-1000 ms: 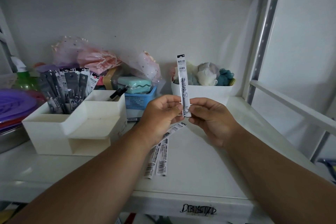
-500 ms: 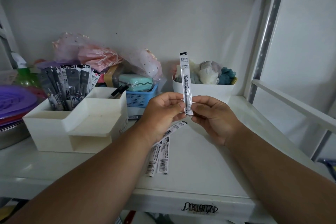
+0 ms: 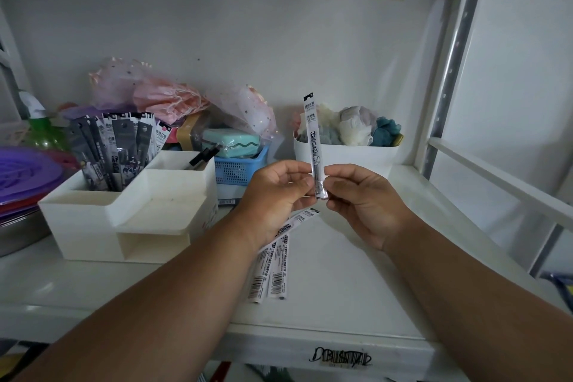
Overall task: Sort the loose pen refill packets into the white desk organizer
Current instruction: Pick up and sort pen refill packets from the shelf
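Note:
One pen refill packet (image 3: 312,133), long and white with black print, stands upright above the shelf. My left hand (image 3: 276,195) and my right hand (image 3: 362,201) both pinch its lower end between thumb and fingers. Under my left wrist lie loose refill packets (image 3: 273,273), barcodes toward me, partly hidden by the arm. The white desk organizer (image 3: 133,214) stands to the left; its tall back compartment holds several dark refill packets (image 3: 117,149).
A blue basket (image 3: 238,167) with a teal case sits behind the organizer. A white bin (image 3: 350,155) of soft balls stands behind my hands. Purple plates (image 3: 21,177) and a green bottle are at far left. The white shelf (image 3: 341,282) has a metal frame on the right.
The held packet has barely shifted; both hands keep pinching its lower end at the same spot above the shelf.

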